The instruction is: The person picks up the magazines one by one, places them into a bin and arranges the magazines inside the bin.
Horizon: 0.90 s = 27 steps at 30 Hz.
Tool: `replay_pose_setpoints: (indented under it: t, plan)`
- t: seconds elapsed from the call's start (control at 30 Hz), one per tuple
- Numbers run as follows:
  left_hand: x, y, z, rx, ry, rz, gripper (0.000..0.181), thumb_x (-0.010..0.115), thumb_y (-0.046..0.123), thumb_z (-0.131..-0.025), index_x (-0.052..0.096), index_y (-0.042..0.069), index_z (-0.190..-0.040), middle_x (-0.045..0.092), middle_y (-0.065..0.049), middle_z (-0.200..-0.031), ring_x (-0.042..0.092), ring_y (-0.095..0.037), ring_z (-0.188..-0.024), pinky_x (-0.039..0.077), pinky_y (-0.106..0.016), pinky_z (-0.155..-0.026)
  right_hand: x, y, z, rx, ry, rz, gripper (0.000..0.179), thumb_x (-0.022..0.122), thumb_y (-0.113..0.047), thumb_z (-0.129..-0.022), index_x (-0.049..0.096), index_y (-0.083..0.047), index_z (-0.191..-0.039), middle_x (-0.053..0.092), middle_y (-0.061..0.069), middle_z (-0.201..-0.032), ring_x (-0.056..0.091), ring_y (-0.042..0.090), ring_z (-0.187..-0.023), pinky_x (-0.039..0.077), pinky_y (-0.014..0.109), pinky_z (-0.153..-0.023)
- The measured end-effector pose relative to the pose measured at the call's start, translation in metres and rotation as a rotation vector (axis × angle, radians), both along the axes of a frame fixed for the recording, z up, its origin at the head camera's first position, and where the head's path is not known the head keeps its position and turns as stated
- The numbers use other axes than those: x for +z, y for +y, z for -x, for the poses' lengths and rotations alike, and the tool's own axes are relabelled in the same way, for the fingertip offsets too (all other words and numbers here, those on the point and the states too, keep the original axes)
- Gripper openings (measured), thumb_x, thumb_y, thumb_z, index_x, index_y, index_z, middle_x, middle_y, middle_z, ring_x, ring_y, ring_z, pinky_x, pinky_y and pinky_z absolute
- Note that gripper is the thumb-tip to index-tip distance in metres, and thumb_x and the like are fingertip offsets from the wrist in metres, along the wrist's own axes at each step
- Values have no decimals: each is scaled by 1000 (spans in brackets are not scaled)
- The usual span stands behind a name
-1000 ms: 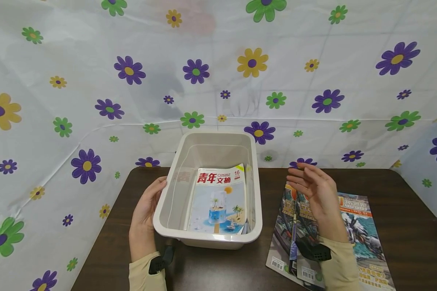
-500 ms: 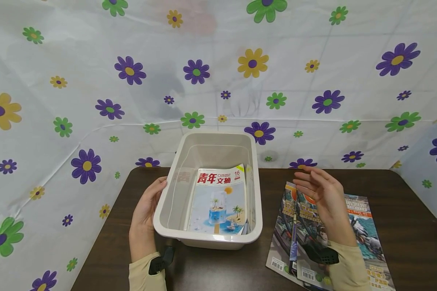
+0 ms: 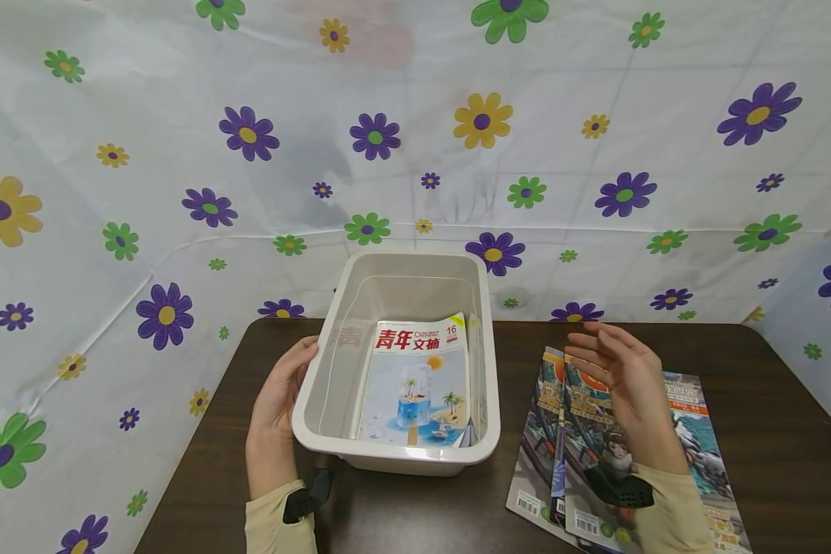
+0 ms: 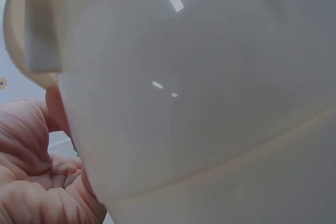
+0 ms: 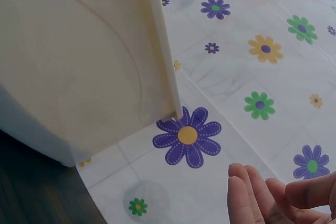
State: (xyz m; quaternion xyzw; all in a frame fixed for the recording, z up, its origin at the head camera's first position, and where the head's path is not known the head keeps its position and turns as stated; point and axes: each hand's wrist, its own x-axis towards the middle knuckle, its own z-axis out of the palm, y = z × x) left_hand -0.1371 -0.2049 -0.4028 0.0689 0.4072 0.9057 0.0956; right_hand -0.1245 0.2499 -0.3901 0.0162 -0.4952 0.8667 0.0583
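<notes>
A cream plastic bin (image 3: 307, 419) stands at the middle of the dark table, holding a magazine (image 3: 391, 385) with red title characters and an island picture on its cover. Against the bin's left side rests my left hand (image 3: 277, 404), touching the outer wall under the rim; the left wrist view shows the palm (image 4: 26, 166), with the fingertips partly hidden by the bin. My right hand (image 3: 626, 385) hovers above several magazines (image 3: 533, 469) at the bin's right, its fingers loosely bent and holding nothing. That hand and its sleeve hide part of the rightmost magazine (image 3: 713, 462).
A white sheet (image 3: 402, 185) with printed flowers hangs behind and beside the dark wooden table (image 3: 402, 515). Bare tabletop (image 3: 762, 408) lies right of the magazines. Each wrist wears a black device (image 3: 308, 500).
My right hand has drifted right, farther from the bin, showing more of the middle magazine. My left hand and the bin have stayed in place.
</notes>
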Motion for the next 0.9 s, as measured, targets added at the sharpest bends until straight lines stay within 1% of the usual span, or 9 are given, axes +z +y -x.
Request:
replay_pose_setpoints:
  t: [0.3,0.6,0.83,0.9]
  plan:
    - [0,0,0,16,-7,20,25,41,8,-111,66,5,-111,76,-10,-101,77,-18,-88,63,-28,-73,-6,10,-2,-21,-25,-66,23,53,-11,-109,75,-8,-111,79,7,-100,78,20,-87,63,32,-75]
    - [0,0,0,15,-12,26,24,41,8,-111,65,5,-112,75,-10,-101,76,-17,-87,63,-27,-73,-11,23,-4,-29,-12,-35,25,51,-9,-109,75,-6,-112,79,9,-100,78,21,-87,63,33,-75]
    - [0,0,0,12,-1,23,25,41,8,-111,65,5,-112,75,-10,-102,76,-18,-87,63,-28,-74,-13,27,-3,-46,-20,-54,24,52,-10,-109,76,-10,-110,79,7,-99,78,20,-86,63,33,-73]
    - [0,0,0,13,1,27,25,41,8,-111,66,5,-112,75,-10,-102,76,-18,-88,63,-28,-74,-14,28,-3,-45,-22,-51,24,52,-10,-109,76,-9,-110,79,8,-99,78,21,-86,63,33,-73]
